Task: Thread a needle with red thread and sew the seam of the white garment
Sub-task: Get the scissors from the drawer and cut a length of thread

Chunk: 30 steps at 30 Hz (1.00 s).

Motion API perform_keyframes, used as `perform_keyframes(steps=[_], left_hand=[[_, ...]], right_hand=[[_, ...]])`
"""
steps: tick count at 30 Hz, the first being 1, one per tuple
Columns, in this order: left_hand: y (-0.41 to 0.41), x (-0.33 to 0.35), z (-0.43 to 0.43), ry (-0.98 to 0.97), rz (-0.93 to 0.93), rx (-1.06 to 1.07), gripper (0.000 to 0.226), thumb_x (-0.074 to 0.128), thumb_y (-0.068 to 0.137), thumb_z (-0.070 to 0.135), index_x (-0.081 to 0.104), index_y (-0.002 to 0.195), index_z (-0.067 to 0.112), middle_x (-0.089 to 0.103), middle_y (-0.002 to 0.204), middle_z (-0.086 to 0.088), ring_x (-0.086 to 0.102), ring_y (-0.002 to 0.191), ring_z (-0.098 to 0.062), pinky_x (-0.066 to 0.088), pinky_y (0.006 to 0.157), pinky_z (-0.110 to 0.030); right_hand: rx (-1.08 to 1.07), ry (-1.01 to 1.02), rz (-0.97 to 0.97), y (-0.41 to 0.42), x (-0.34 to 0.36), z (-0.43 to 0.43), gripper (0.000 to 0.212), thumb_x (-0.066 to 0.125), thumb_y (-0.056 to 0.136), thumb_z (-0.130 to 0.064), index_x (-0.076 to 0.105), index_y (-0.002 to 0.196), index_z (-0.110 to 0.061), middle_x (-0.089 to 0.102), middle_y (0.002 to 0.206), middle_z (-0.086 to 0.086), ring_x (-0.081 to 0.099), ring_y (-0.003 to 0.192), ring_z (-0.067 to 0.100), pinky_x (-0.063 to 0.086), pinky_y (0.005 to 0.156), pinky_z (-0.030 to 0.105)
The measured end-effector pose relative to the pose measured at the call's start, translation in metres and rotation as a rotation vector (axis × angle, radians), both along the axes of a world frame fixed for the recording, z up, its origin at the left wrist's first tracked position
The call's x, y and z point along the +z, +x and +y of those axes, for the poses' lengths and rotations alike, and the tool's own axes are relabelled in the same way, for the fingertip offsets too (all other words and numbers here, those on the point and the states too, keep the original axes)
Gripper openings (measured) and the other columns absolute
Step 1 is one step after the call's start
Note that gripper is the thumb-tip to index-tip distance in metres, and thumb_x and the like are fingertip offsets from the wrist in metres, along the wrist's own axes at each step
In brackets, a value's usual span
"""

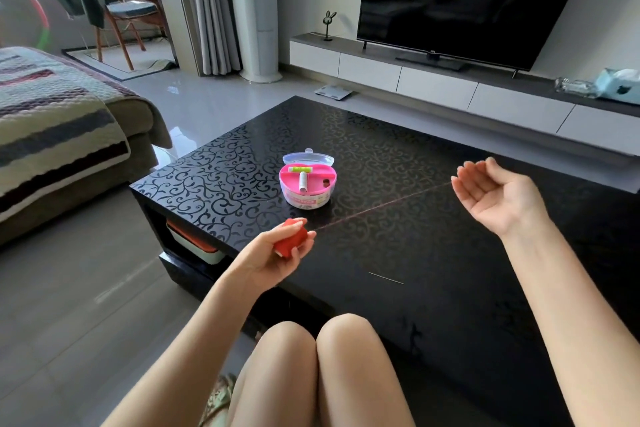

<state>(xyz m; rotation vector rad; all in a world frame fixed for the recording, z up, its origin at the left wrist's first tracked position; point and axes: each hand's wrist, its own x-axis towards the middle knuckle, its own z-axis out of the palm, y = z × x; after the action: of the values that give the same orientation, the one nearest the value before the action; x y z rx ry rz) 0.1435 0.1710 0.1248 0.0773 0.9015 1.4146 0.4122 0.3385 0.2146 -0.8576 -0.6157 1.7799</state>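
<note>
Left hand (270,255) grips the red spool (293,238) by the table's (467,270) left edge, tensioning red thread (381,207) to the half-curled right hand (498,192), pinch indiscernible.

We're in a home living room: a big dark television (474,0) stands on a long low console (433,83), a glossy black coffee table (415,156) sits up front, a sofa (138,114) under a striped quilted throw (52,121) is at left, and grey curtains (211,3) hang behind.

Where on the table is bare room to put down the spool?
Bare: the far right table behind the thread, and the near part right of the needle. Crowded: around the box.
</note>
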Motion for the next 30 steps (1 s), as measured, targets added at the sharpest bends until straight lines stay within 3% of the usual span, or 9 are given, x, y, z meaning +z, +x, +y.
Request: perform_keyframes(steps=[6,11,13,16,18,20,22,27,30], left_hand=[[-0.026,-0.001,0.009,-0.124,0.227,0.034,0.01,0.062,0.086,0.008,0.058,0.095,0.007,0.062,0.092,-0.014,0.069,0.06,-0.022,0.04,0.037,-0.014],[-0.021,0.013,0.027,-0.086,0.017,0.077,0.009,0.051,0.088,-0.004,0.054,0.083,0.004,0.054,0.094,-0.017,0.061,0.078,-0.024,0.044,0.041,-0.014],[-0.02,0.01,0.039,-0.114,0.24,0.006,0.02,0.051,0.085,-0.01,0.058,0.086,0.008,0.056,0.096,-0.017,0.063,0.08,-0.024,0.049,0.044,-0.016],[-0.025,0.008,0.044,-0.167,0.878,-0.25,0.034,0.065,0.072,-0.012,0.069,0.093,0.014,0.065,0.094,-0.014,0.069,0.065,-0.019,0.044,0.044,-0.017],[-0.035,0.012,0.044,-0.1,0.977,-0.497,0.04,0.074,0.061,-0.003,0.074,0.094,0.019,0.069,0.093,-0.013,0.069,0.066,-0.02,0.04,0.045,-0.018],[-0.045,0.02,0.042,-0.01,0.874,-0.7,0.052,0.082,0.055,0.009,0.073,0.106,0.017,0.071,0.102,-0.016,0.069,0.073,-0.028,0.044,0.048,-0.02],[-0.055,0.024,0.041,0.062,0.682,-0.673,0.067,0.091,0.049,0.02,0.071,0.112,0.013,0.069,0.11,-0.022,0.07,0.076,-0.03,0.05,0.052,-0.022],[-0.074,0.018,0.046,0.139,0.193,-0.035,0.092,0.099,0.024,0.012,0.066,0.109,0.003,0.068,0.107,-0.025,0.073,0.076,-0.022,0.053,0.048,-0.013],[-0.087,0.005,0.052,0.024,0.024,0.399,0.052,0.084,0.061,0.002,0.055,0.104,0.004,0.057,0.119,-0.022,0.067,0.088,-0.022,0.052,0.057,-0.011]], right_hand=[[-0.141,-0.141,-0.063,0.038,-0.033,0.036,0.02,0.046,0.1,-0.016,0.057,0.085,-0.008,0.074,0.07,0.006,0.073,0.065,0.018,0.058,0.059,0.032],[-0.157,-0.261,-0.145,0.046,-0.055,0.057,0.021,0.047,0.1,-0.018,0.059,0.087,-0.007,0.073,0.081,0.007,0.071,0.074,0.018,0.056,0.075,0.033],[-0.183,-0.311,-0.156,0.054,-0.058,0.069,0.021,0.049,0.099,-0.018,0.06,0.086,-0.007,0.069,0.088,0.005,0.068,0.081,0.017,0.056,0.07,0.032],[-0.223,-0.349,-0.201,0.068,-0.06,0.086,0.021,0.051,0.098,-0.02,0.06,0.083,-0.009,0.067,0.088,0.002,0.066,0.079,0.014,0.056,0.057,0.03],[-0.225,-0.365,-0.259,0.079,-0.061,0.097,0.023,0.052,0.098,-0.021,0.06,0.08,-0.009,0.065,0.086,0.001,0.063,0.076,0.012,0.054,0.059,0.029],[-0.214,-0.388,-0.313,0.088,-0.063,0.105,0.024,0.052,0.098,-0.021,0.06,0.079,-0.01,0.064,0.085,0.0,0.06,0.075,0.012,0.051,0.063,0.027],[-0.213,-0.412,-0.324,0.097,-0.068,0.112,0.024,0.051,0.098,-0.021,0.06,0.078,-0.01,0.063,0.085,-0.001,0.058,0.074,0.011,0.049,0.063,0.026],[-0.284,-0.456,-0.267,0.113,-0.091,0.124,0.024,0.049,0.099,-0.02,0.059,0.079,-0.011,0.062,0.087,-0.002,0.058,0.074,0.01,0.048,0.058,0.026],[-0.297,-0.446,-0.274,0.112,-0.103,0.125,0.025,0.049,0.1,-0.023,0.059,0.081,-0.012,0.062,0.088,0.0,0.06,0.075,0.011,0.053,0.05,0.026]])
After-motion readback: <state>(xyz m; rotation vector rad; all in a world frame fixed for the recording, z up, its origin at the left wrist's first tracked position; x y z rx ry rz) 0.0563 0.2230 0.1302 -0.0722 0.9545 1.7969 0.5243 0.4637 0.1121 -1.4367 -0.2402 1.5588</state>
